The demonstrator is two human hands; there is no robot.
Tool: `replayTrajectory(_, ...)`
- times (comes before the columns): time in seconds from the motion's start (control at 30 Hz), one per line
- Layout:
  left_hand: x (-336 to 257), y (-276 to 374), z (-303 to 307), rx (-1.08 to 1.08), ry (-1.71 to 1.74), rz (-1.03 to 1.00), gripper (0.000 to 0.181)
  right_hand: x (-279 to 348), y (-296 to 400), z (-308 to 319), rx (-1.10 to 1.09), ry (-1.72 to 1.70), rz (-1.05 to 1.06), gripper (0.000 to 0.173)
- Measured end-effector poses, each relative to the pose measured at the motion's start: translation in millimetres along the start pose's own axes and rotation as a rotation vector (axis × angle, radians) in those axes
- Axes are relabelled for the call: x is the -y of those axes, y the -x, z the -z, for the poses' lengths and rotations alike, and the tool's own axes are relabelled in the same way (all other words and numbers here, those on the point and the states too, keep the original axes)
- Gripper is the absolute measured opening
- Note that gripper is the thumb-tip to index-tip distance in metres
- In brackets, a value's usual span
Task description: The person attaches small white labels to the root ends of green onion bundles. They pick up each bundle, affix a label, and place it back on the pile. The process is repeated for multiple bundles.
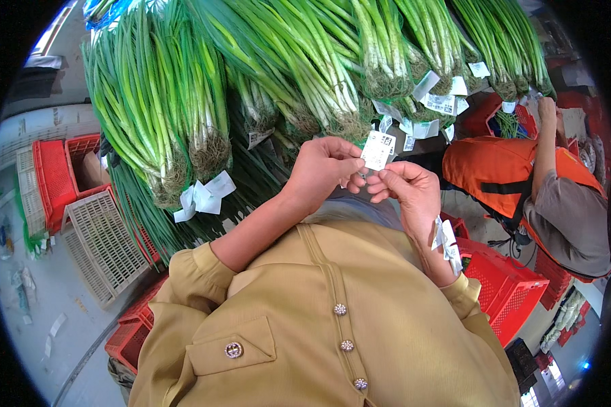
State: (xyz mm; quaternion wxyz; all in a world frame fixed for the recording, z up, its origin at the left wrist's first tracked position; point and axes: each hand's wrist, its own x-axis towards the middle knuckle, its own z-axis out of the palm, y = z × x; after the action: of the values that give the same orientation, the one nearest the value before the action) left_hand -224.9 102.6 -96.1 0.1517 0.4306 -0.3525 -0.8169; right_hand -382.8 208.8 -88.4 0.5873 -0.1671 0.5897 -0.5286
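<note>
My left hand (331, 163) pinches a white printed label (379, 150) by its lower left edge. Close beside it, my right hand (405, 185) has its fingertips at the label's lower edge. Several more white labels (446, 244) are stuck to my right wrist. Just beyond my hands lie netted bundles of green onions (331, 96), their roots towards me. A cluster of labels (405, 127) hangs among the roots ahead. Folded labels (206, 196) also hang from the left bundle (178, 117). Part of the label's lower edge is hidden by my fingers.
A co-worker in an orange vest (494, 152) is close on the right, an arm reaching to the onions. Red plastic crates (509, 285) stand behind that person and at the left, beside a white slatted crate (107, 239). Label scraps (56, 325) lie on the floor.
</note>
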Motion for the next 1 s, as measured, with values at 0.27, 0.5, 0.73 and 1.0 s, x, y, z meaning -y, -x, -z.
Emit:
replayTrajectory(0.27,0,-2,9,0.1,0.295,0.203,0.016,-2,-3,4,0.001,-0.036,-0.011,0.009)
replayTrajectory(0.5,6,-2,12,0.153,0.394,0.318,0.014,-5,-3,7,0.008,-0.065,-0.035,0.009)
replayTrajectory(0.73,7,-1,13,0.113,0.351,0.299,0.015,-9,-1,6,0.019,-0.111,-0.06,0.012)
replayTrajectory(1.0,3,8,11,-0.015,-0.418,-0.094,0.012,-11,4,-3,0.011,-0.057,0.008,0.01)
